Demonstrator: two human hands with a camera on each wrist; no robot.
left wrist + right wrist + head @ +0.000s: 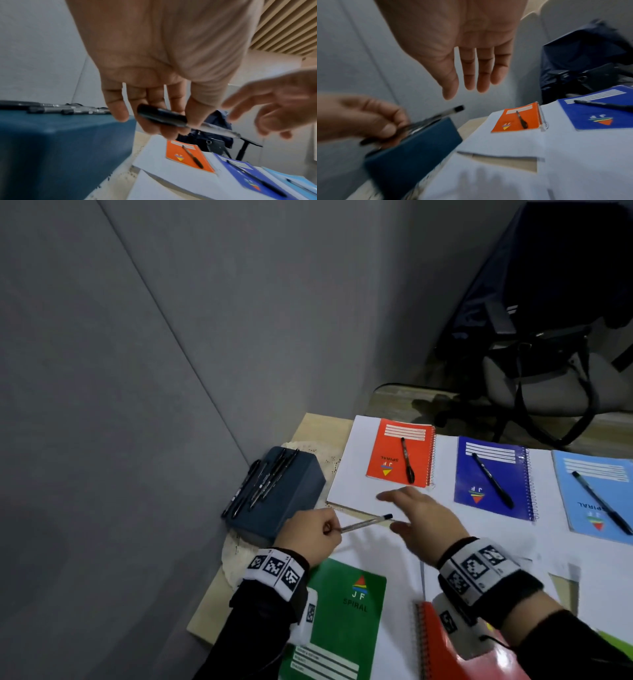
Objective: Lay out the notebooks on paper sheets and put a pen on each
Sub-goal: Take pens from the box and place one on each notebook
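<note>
My left hand [313, 534] pinches a clear pen [366, 523] with a black cap [161, 116], its far end pointing right over the paper. My right hand [419, 517] hovers open just right of that pen, fingers straight [471, 75], touching nothing. On white sheets [352, 474] at the back lie an orange notebook [399, 451], a dark blue notebook [491, 479] and a light blue notebook [596, 494], each with a pen on it. Near me lie a green notebook [342, 621] and a red notebook [445, 652] with no pen on them.
A dark blue box [274, 498] at the table's left edge carries several spare pens [263, 481] on its top, standing on a pale doily. Grey walls close the left side. A chair with dark bags [534, 344] stands beyond the table's far end.
</note>
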